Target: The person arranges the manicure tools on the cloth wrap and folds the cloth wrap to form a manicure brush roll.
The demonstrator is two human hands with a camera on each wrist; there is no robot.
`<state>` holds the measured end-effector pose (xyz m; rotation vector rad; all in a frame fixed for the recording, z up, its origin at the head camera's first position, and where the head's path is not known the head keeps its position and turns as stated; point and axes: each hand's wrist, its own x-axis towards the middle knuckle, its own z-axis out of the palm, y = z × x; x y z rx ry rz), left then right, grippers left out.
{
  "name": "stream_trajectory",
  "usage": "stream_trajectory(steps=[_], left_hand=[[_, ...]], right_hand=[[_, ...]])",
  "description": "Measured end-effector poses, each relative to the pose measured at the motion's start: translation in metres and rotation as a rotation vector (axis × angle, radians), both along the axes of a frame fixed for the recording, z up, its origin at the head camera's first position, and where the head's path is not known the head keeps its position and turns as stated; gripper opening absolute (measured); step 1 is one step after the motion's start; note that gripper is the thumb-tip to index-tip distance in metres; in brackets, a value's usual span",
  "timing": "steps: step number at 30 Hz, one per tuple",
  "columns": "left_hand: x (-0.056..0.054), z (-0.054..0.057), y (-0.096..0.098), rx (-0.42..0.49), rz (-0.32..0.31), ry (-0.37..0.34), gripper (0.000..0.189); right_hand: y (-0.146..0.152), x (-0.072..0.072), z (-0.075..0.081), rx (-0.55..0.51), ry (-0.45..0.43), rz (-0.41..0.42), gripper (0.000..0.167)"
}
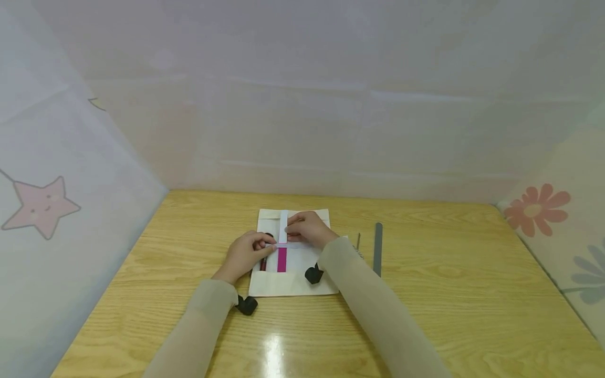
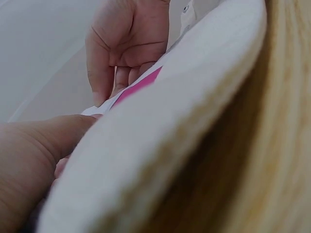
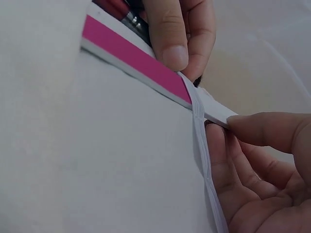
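Note:
A pale fabric roll-up case point(image 1: 293, 286) lies unfolded on the table, with an elastic band point(image 3: 200, 121) across its middle. Under that band runs a flat pink-and-white nail file point(image 3: 136, 60), its pink part tucked into the case's lower pocket. My right hand point(image 1: 309, 228) pinches the file's white far end between thumb and fingers. At the band, just left of the file, my left hand point(image 1: 244, 254) pinches the elastic with thumb and forefinger. Beside the file, partly hidden by the left hand, sits a dark red-handled brush point(image 3: 119, 12) with a metal collar.
Right of the case, a long grey nail file point(image 1: 378, 249) lies on the wooden table point(image 1: 449, 294). A thin metal tool point(image 1: 358, 241) lies between them, partly hidden by the right sleeve. Printed cloth point(image 1: 302, 131) hangs around the table's back and sides.

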<state>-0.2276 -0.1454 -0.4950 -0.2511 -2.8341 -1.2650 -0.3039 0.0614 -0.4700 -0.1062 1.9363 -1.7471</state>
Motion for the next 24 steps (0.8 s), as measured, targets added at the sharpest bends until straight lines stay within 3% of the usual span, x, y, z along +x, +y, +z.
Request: stream_trajectory(steps=[7,24], left_hand=[[0.0020,0.0018,-0.0015,0.004,0.002,-0.003,0.010],[0.0007,0.0008,-0.0001,0.004,-0.001,-0.002,0.012]], right_hand=[[0.0014,0.0004,0.0004,0.057,-0.007,0.025,0.018],[0.0053,0.0013,0.0036,0.189,0.119,0.185,0.015]])
